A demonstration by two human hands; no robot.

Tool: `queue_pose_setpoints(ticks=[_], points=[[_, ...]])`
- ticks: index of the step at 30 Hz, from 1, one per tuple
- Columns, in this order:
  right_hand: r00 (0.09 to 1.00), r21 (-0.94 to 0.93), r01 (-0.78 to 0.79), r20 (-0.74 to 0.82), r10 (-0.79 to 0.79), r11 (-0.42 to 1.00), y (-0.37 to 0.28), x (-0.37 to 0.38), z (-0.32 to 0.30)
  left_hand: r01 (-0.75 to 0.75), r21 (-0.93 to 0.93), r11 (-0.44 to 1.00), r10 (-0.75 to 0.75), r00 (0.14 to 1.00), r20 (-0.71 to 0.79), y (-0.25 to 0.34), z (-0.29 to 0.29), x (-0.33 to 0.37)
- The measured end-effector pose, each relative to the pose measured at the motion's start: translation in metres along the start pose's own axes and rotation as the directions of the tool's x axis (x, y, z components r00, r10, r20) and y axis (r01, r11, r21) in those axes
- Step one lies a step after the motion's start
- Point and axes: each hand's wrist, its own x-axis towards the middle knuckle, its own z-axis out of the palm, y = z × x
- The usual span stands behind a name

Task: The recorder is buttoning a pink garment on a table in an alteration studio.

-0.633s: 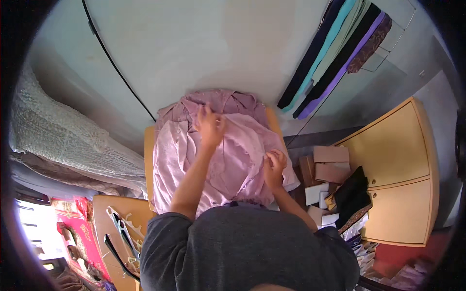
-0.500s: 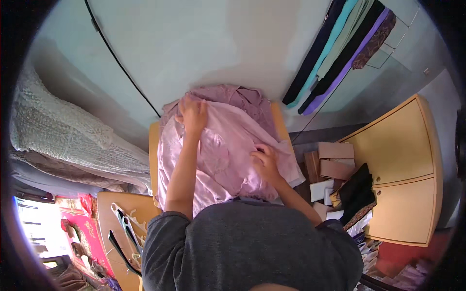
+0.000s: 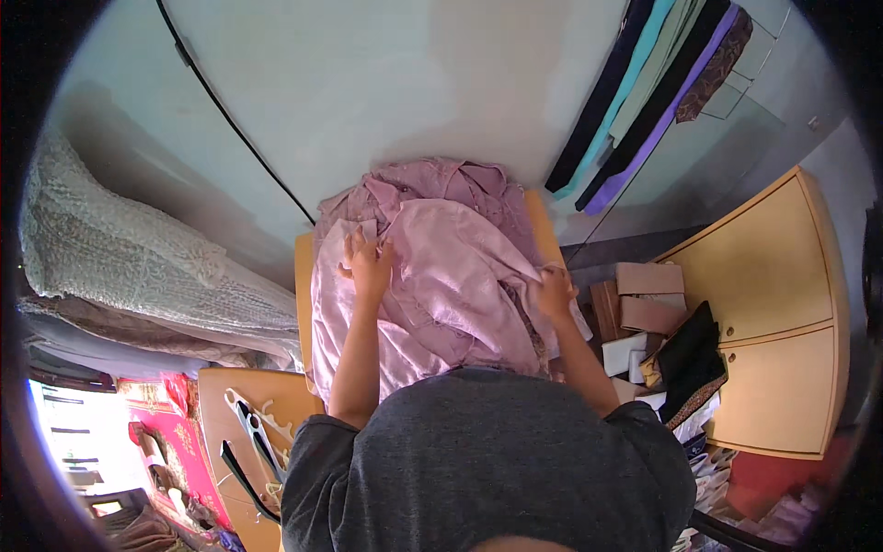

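Note:
A pink satin garment (image 3: 446,235) lies spread and wrinkled over a wooden table (image 3: 546,230). Beneath its far edge a darker mauve garment (image 3: 432,177) with a patterned surface shows. My left hand (image 3: 368,267) rests on the left part of the pink satin, open, fingers spread. At the right side, my right hand (image 3: 555,293) has its fingers closed on a fold of the same cloth. That fold is drawn to the right, and a dark gap shows beside it. The near end of the garment is hidden by my body.
Pale lace cloth (image 3: 138,239) hangs at left. Several hangers (image 3: 258,432) lie on a wooden surface at lower left. Coloured scarves (image 3: 635,120) hang on the far wall. Boxes (image 3: 648,281), a black cloth (image 3: 688,354) and a wooden cabinet (image 3: 768,313) stand at right.
My right hand has moved right, pulling the pink satin with it. My left hand has come nearer to me. More of the mauve garment shows at the far edge.

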Motion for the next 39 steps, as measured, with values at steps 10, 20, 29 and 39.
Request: queue_pose_setpoints(ticks=[10, 20, 29, 39], points=[[0.891, 0.142, 0.238, -0.425, -0.158, 0.961, -0.089, 0.045, -0.061, -0.264, 0.212, 0.941, 0.217, 0.950, 0.224, 0.089, -0.001, -0.023], [0.883, 0.002, 0.464, 0.074, -0.463, 0.886, -0.141, 0.037, 0.029, -0.410, 0.347, 0.843, 0.201, 0.839, 0.505, 0.058, 0.055, -0.045], [0.959, -0.215, -0.269, 0.033, 0.282, 0.939, 0.002, 0.038, -0.008, -0.384, 0.394, 0.835, 0.116, 0.823, 0.556, 0.059, 0.055, -0.044], [0.869, -0.168, -0.472, 0.076, 0.489, 0.865, 0.037, -0.061, -0.070, -0.269, 0.174, 0.947, 0.267, 0.963, 0.034, 0.122, 0.046, 0.004]])
